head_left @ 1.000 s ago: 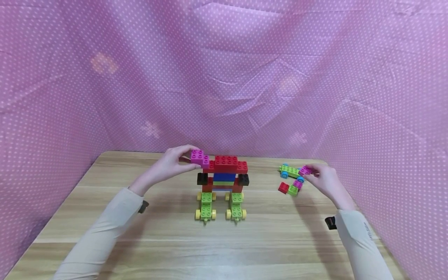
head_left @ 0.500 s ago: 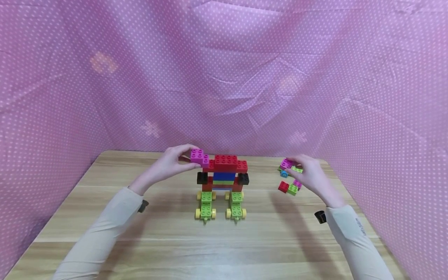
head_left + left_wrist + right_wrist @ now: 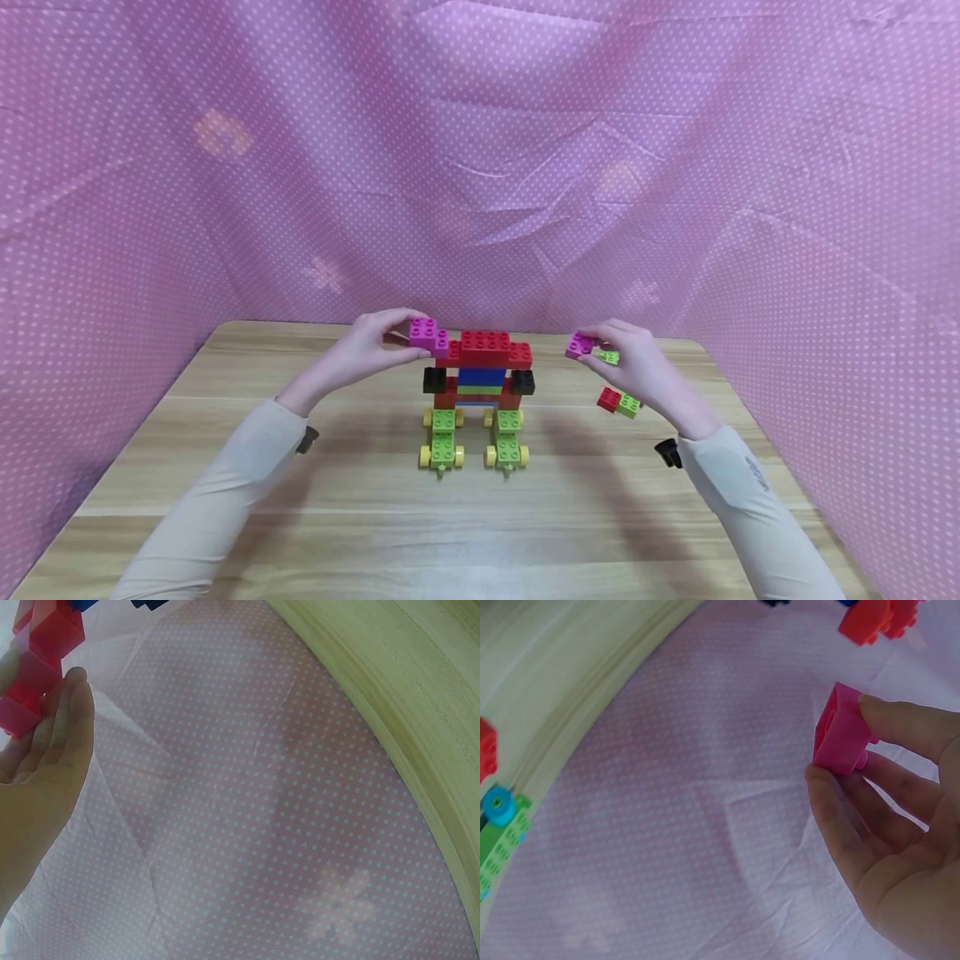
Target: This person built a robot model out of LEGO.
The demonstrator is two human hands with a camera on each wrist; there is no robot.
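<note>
**Two pink bricks at the shoulders of the brick figure**

The right hand [image 3: 637, 367] is pinching a small pink brick [image 3: 579, 345] between thumb and fingertips and is holding it in the air, to the right of the brick figure [image 3: 480, 392]. The figure's red top row [image 3: 486, 350] is lying to the left of this brick, at nearly the same height, and its long axis is running left to right across the wooden table [image 3: 300, 517]. The right end of that row is the nearer end for the right hand; the left hand is on the far side.

The left hand [image 3: 367, 350] is gripping another pink brick [image 3: 429, 337], which is sitting against the left end of the red row.

Compared with one second ago, the right hand is no longer down at the loose pieces. It has lifted the pink brick away from the green wheeled piece [image 3: 499, 832] and carried it leftward, toward the figure. A red brick [image 3: 608, 399] and a green brick [image 3: 628, 406] are staying on the table below it. The left hand has not changed its place.
</note>
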